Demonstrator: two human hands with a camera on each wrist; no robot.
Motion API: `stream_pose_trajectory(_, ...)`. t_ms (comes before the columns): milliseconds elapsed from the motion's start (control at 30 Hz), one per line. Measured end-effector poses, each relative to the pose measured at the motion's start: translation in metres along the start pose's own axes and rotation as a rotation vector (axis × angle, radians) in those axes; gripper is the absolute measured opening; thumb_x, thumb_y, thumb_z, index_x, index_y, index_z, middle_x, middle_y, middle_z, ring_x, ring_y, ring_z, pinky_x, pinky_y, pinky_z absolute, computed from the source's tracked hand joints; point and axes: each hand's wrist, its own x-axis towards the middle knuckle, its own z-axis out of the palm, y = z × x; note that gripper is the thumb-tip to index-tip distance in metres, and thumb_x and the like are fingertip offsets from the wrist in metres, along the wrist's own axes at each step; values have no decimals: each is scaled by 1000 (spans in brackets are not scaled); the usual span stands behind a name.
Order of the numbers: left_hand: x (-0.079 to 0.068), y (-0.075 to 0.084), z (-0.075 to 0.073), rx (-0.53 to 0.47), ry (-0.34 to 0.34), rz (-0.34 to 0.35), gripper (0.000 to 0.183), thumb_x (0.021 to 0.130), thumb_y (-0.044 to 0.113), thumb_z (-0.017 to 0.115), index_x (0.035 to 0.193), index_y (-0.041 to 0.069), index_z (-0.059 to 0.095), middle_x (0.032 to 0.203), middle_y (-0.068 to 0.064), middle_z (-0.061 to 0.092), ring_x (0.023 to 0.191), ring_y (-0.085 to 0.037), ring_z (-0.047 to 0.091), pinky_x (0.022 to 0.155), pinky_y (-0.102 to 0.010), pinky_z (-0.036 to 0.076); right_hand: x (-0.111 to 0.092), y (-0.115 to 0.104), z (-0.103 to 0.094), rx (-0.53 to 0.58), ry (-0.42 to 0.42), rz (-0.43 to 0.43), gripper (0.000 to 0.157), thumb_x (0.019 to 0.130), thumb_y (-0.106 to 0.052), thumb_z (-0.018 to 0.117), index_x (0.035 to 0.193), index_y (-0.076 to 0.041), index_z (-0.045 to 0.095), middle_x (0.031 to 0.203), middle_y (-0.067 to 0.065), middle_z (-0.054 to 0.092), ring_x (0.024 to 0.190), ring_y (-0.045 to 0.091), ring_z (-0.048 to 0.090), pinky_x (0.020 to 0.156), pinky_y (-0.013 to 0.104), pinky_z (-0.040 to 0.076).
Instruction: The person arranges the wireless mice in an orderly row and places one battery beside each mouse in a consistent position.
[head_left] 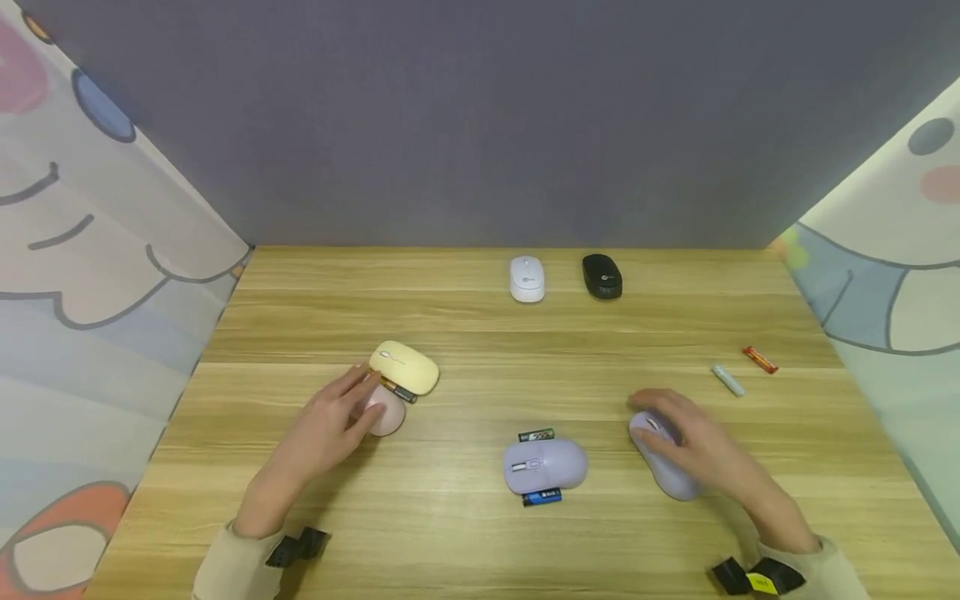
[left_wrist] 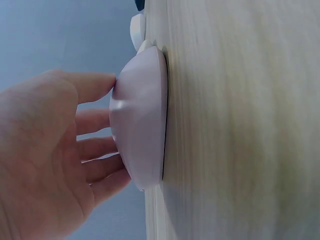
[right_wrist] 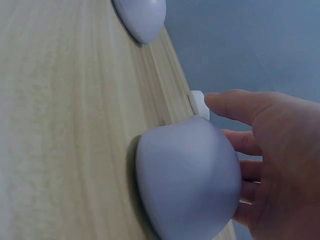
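My left hand [head_left: 322,425] is at a pale pink computer mouse [head_left: 387,417], thumb by its near side and fingers over the far side. In the left wrist view the fingertips lie right at the curved top of the pink mouse [left_wrist: 140,120], which sits flat on the wooden table. A dark and gold battery [head_left: 405,393] lies between it and a yellow mouse [head_left: 408,369]. My right hand [head_left: 693,442] is over a lilac mouse [head_left: 671,471], its thumb across the top. In the right wrist view its fingers are partly hidden behind this mouse [right_wrist: 190,180].
Another lilac mouse [head_left: 564,462] lies mid-table between a green battery [head_left: 536,435] and a blue battery [head_left: 542,497]. A white mouse [head_left: 527,281] and a black mouse [head_left: 602,277] stand near the grey back panel [head_left: 480,125]. At right lie a white battery [head_left: 728,380] and a red battery [head_left: 761,359].
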Motion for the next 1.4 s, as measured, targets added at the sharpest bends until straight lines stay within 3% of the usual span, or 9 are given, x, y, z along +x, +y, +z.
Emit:
stream_pose_trajectory(333,-1,2,-2,-22,-40,-48,47,101,19,69,138,-8,60,147,-32,52,136,-53,49,107,-66,46,-7,-4,4,-17,-6,54,41,88,-14,82,128,-14,69,131,6,67,117,26,61,99,2,33)
stream_pose_trajectory(600,-5,-1,-3,-61,-57,-97,42,102,19,67,134,-8,62,149,-32,51,139,-53,45,110,-67,41,-8,-2,5,-36,3,36,45,84,-12,85,126,-13,69,130,6,67,115,24,61,96,2,35)
stream_pose_trajectory(900,-9,-3,-4,-107,-34,-93,29,97,15,73,118,-4,68,146,-35,51,137,-54,47,108,-67,44,-9,2,6,-45,28,-20,46,79,-6,87,121,-8,70,126,8,68,112,22,61,97,0,34)
stream_pose_trajectory(1133,-9,-1,-9,-83,-76,-176,52,96,22,76,134,-8,59,149,-37,47,136,-56,47,103,-66,49,-9,3,6,-45,37,-38,48,77,-8,89,122,-11,71,126,7,68,112,24,62,98,1,34)
stream_pose_trajectory(1400,-9,-5,-15,-63,-106,-266,61,94,31,78,136,-8,57,150,-39,43,131,-59,49,95,-65,55,-9,3,6,-35,33,-40,48,77,-7,89,122,-11,71,126,8,67,113,24,61,100,0,32)
